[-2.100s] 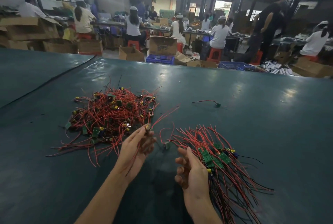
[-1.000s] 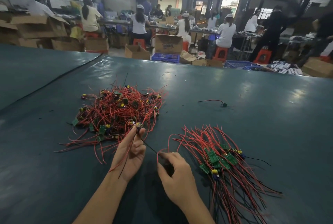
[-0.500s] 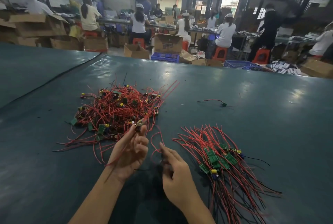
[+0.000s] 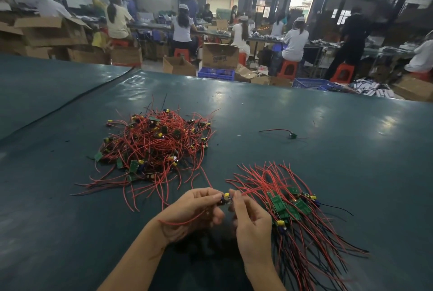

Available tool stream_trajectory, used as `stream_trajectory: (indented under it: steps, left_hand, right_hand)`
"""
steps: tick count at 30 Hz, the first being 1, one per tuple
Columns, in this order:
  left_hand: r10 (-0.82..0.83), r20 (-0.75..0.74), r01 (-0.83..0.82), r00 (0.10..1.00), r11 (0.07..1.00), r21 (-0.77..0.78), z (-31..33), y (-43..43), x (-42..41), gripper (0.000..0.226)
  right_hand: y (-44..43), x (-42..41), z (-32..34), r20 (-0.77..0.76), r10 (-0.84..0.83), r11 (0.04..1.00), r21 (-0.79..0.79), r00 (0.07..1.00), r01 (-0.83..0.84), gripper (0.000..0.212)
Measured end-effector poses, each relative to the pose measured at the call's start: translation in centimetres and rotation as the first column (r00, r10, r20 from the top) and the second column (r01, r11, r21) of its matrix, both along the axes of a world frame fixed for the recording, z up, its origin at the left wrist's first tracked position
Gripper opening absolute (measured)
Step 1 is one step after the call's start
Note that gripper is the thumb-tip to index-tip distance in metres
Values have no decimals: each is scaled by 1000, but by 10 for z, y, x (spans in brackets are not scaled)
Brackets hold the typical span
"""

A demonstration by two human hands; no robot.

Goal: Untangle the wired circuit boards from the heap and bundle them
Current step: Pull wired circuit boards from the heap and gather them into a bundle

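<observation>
editor: fingers first, what do they hold?

stringer: left hand [image 4: 192, 208] and right hand [image 4: 253, 222] meet fingertip to fingertip. both pinch one small circuit board [image 4: 226, 198] topped by a yellow capacitor. its red wire [image 4: 185, 221] trails back across the left palm.

editor: and around them?

stringer: just right of the fingers, beside the right hand, lies the sorted bundle [image 4: 288, 206], with green boards together and red and black wires fanned out. ahead and left of the fingers, apart from them, sits the tangled heap [image 4: 154, 145] of red wire and boards. farther ahead to the right, one stray wired board [image 4: 292, 136] lies alone on the dark green table [image 4: 351, 150]. beyond the table's far edge, seated workers [image 4: 295, 40] face benches among cardboard boxes [image 4: 220, 55].
</observation>
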State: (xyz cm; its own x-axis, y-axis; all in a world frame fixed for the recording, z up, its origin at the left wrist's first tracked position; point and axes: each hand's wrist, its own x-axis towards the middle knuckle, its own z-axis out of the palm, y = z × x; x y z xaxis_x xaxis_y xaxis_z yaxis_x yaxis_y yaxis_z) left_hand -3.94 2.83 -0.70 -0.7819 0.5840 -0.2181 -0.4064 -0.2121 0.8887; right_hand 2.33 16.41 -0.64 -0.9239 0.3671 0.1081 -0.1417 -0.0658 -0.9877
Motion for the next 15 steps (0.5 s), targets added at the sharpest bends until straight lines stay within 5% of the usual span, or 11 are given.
stream_trajectory:
  steps: [4,7,9,15]
  left_hand:
    - [-44,168,10,985,980,197,1,-4,-1,23]
    - [7,11,-8,1000,994,111,-3,2,3,36]
    - [49,-112,-49,993,999,-1,-6,11,8,35]
    - [103,-342,-114,934,993,-12,-8,19,13,33]
  right_hand:
    - [2,-2,4,85,-38,970,-238,996,57,21]
    - [1,-1,8,109,-6,925,-376,994,47,17]
    - [1,-1,8,107,15,924,-380,994,27,18]
    - [-1,-1,6,33,-8,986,-167,999,14,16]
